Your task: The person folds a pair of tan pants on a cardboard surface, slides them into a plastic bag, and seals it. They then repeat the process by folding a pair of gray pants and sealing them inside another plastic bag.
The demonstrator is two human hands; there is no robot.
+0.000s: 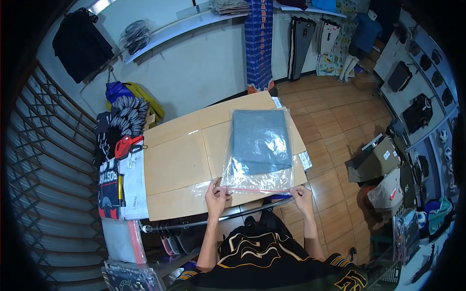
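A folded grey-blue garment (259,140) lies inside a clear plastic bag (242,182) on a sheet of brown cardboard (174,169). The bag's near edge carries a reddish strip and faces my body. At its left corner, my left hand (217,195) pinches the edge between thumb and fingers. My right hand (302,200) grips the opposite corner in the same way. Between the two hands the edge is stretched fairly straight. The garment sits toward the far side of the bag, apart from my fingers.
Left of the cardboard are a red tape dispenser (128,146), a yellow-and-black tool (121,190) and stacked dark clothes (128,114). A metal rail (194,224) with hangers runs along the near edge. Cardboard boxes (378,162) stand on the tiled floor at right.
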